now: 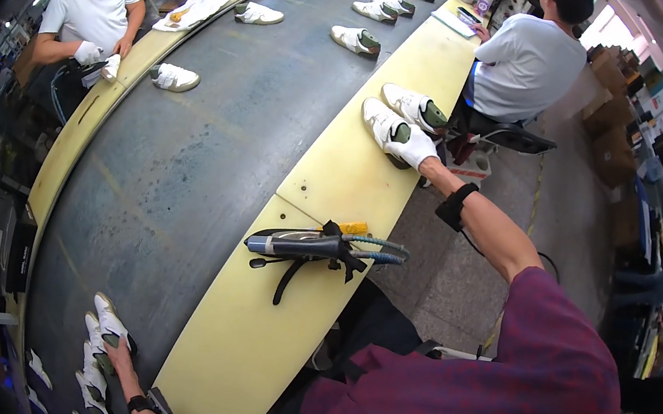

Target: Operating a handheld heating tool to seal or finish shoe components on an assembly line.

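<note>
My right hand (416, 147), in a white glove, grips the heel opening of a white sneaker (377, 121) on the yellow ledge. Right beside that shoe lies another white sneaker (402, 101) with a dark green lining, its toe pointing the same way. Far off to the lower left, my bare left hand (118, 356) is closed on the heel of a white sneaker (107, 314) on the grey conveyor belt (170, 189). More white sneakers (91, 380) are clustered against it there, partly hidden by my hand.
A hand tool (302, 246) with a black handle and hoses lies on the yellow ledge (250, 345), by a yellow cutter (353, 228). Other sneakers (356, 40) stand along the belt. One co-worker (519, 65) sits at right, another (96, 8) across the belt. Cardboard boxes (610, 132) line the aisle.
</note>
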